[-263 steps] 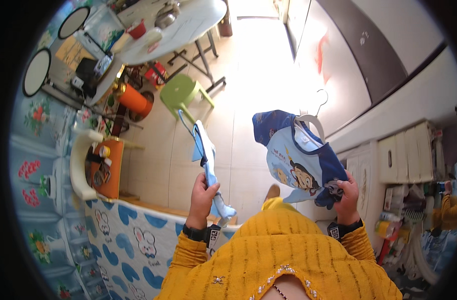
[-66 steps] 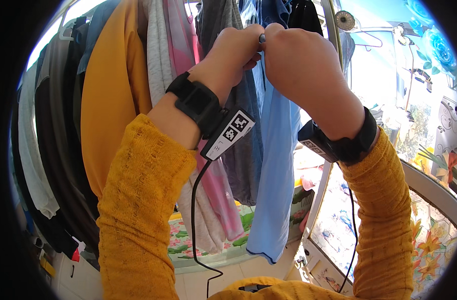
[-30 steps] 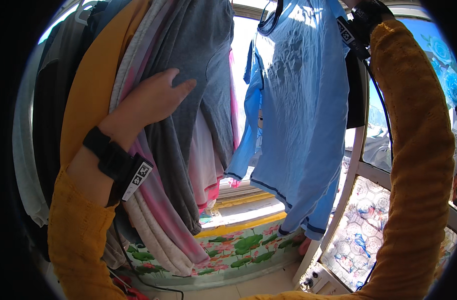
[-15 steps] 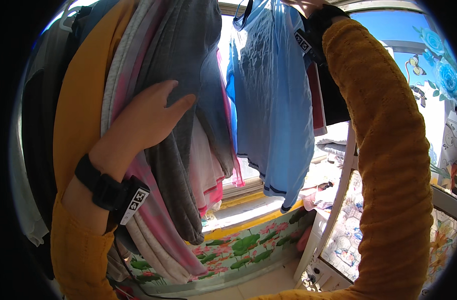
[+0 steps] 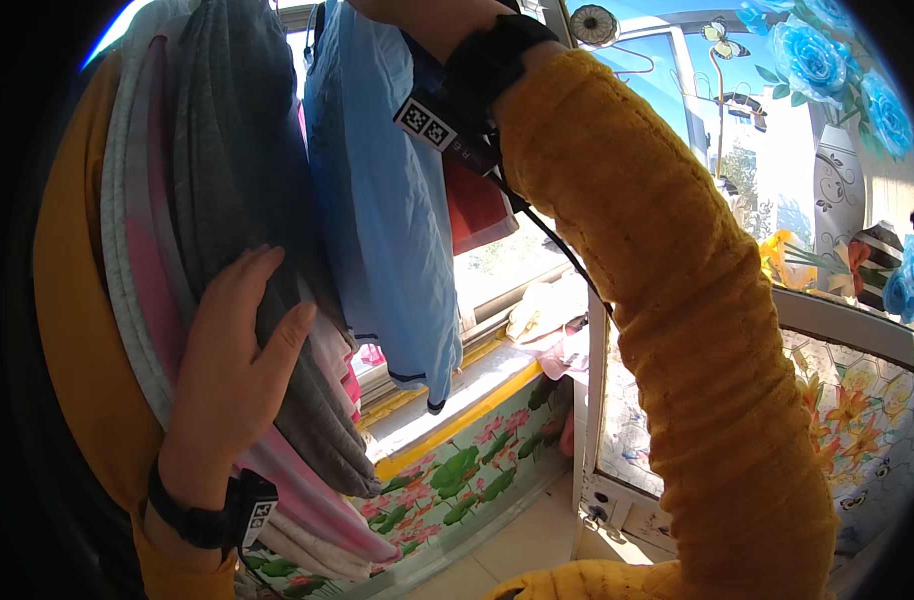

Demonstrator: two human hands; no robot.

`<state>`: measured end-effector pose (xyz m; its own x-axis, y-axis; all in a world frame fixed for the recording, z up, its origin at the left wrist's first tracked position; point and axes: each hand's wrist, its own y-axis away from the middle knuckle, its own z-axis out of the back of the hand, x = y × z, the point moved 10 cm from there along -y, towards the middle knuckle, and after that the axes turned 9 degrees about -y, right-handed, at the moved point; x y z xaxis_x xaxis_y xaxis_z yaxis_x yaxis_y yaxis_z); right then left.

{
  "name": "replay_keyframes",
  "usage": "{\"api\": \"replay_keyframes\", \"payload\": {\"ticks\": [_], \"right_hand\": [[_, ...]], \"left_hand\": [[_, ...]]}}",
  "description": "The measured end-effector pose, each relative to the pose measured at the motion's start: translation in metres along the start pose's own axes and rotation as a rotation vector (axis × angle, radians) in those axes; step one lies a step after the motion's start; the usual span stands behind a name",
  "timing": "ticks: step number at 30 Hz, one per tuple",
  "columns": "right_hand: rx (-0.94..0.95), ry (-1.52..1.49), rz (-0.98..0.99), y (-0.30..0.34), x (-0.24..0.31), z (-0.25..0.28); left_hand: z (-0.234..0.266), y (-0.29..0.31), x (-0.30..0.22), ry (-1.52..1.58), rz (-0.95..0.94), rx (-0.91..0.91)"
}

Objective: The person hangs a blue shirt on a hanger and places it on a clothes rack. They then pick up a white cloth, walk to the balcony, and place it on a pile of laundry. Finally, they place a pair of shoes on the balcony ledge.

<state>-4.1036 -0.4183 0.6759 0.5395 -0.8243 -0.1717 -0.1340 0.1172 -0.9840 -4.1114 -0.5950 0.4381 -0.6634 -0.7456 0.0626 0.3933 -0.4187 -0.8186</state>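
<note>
My left hand [image 5: 235,350] lies against a dark grey garment [image 5: 232,150], fingers stretched and thumb apart, holding nothing. A long pink and grey garment [image 5: 322,485] hangs beside it, next to a mustard-yellow one [image 5: 82,280]. Only the back of my right hand [image 5: 417,15] shows at the top edge, above a hanging light blue garment [image 5: 392,210]; its fingers are out of the picture, so its grip is hidden. Just beneath the right wrist hangs a dark red piece of cloth [image 5: 477,210].
Behind the clothes runs a bright window sill [image 5: 457,400] with a yellow edge, above a wall panel [image 5: 447,480] printed with lotus flowers. To the right stands a white-framed door [image 5: 697,530] with floral panels. Blue artificial roses [image 5: 807,60] hang at upper right.
The view has turned right, so the clothes sit further left and more of the door shows. My left hand has slid lower along the grey garment. My right hand stays high by the blue garment.
</note>
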Motion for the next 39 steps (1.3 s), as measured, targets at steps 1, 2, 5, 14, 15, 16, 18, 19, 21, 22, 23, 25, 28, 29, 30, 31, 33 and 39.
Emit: {"api": "replay_keyframes", "payload": {"ticks": [1,2,5,14,15,16,18,19,21,22,23,25,28,29,30,31,33,39], "right_hand": [[-0.086,-0.037,0.038,0.026,0.017,0.021],[-0.171,-0.072,0.083,0.054,0.031,0.040],[-0.018,-0.470,0.042,0.166,0.047,0.086],[0.713,-0.362,-1.338,0.561,0.024,0.216],[0.325,-0.479,-1.680,0.605,0.034,0.252],[0.185,-0.430,-1.781,0.632,0.051,0.286],[-0.003,-0.206,-1.762,0.651,0.095,0.347],[-0.237,-0.118,-1.800,0.665,0.122,0.371],[-0.386,0.070,-1.818,0.673,0.174,0.400],[-0.459,0.118,-1.803,0.671,0.198,0.407],[-0.514,0.156,-1.817,0.671,0.219,0.411],[-0.518,0.200,-1.809,0.662,0.251,0.415],[-0.507,0.420,-1.755,0.637,0.316,0.447],[-0.436,0.511,-1.698,0.623,0.339,0.462],[-0.453,0.606,-1.607,0.612,0.366,0.478],[-0.443,0.729,-1.538,0.600,0.394,0.496],[-0.517,0.925,-1.479,0.588,0.456,0.530],[-1.139,1.200,-1.234,0.575,0.653,0.606]], "left_hand": [[-0.010,0.014,-0.009,0.049,-0.007,0.018],[-0.022,0.032,-0.030,0.104,-0.110,0.047],[-0.072,0.099,-0.076,0.270,-0.195,0.251],[-0.284,0.288,-0.100,1.421,0.303,1.003],[-0.307,0.307,-0.101,1.389,0.278,1.078],[-0.331,0.323,-0.101,1.353,0.247,1.154],[-0.364,0.351,-0.099,1.373,0.290,1.307],[-0.379,0.366,-0.103,1.431,0.375,1.387],[-0.403,0.387,-0.125,1.555,0.499,1.554],[-0.409,0.391,-0.137,1.507,0.428,1.589],[-0.413,0.395,-0.152,1.469,0.360,1.620],[-0.411,0.397,-0.189,1.384,0.155,1.624],[-0.389,0.397,-0.263,1.394,-0.045,1.657],[-0.378,0.401,-0.295,1.414,-0.112,1.685],[-0.363,0.404,-0.325,1.476,-0.188,1.694],[-0.347,0.412,-0.356,1.459,-0.296,1.733],[-0.314,0.431,-0.421,1.452,-0.472,1.789],[-0.175,0.506,-0.593,1.423,-1.038,1.859]]}}
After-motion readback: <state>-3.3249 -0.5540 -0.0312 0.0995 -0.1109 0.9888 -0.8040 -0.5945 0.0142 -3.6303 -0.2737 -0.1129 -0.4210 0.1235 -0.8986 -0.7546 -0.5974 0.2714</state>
